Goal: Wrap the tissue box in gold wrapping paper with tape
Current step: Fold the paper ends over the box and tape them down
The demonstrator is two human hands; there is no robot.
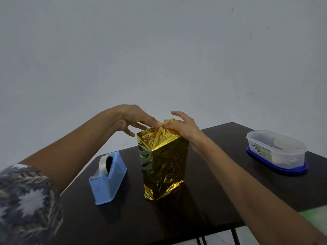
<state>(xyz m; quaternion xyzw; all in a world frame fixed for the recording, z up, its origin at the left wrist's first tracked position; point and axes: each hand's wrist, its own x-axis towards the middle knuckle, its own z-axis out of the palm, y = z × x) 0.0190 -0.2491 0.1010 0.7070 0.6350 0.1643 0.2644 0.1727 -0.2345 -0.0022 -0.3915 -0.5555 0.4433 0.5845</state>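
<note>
Tissue box (166, 161) stands on end at the middle of the dark table (159, 221), fully covered in gold wrapping paper (160, 188), so none of the box's own surface shows! Starting nearest to us, a leaf-patterned sleeve (24, 200) fills the corner well to the left of the box and closer to the camera, with a bare forearm running up from it. Just left of the box, near it but apart, sits a light blue tape dispenser (113, 183) with a roll of clear tape (103, 161) in its cradle. At the foot of the box the gold paper is crumpled and folded under; up its front face it lies smooth and sparkles. Now the top of the box: the left hand (134, 117) comes in from the left with fingers spread and fairly straight, one fingertip touching the paper at the upper edge. The right hand (184, 129) comes in from the right, thumb and curled fingers pinching a raised, creased flap of gold paper, index finger lifted free. Well to the right of the box and farther back, a clear plastic container (276, 149) rests on a blue lid (261, 160); its contents are too blurred to tell. Behind the box, a plain pale wall (159, 50).
</note>
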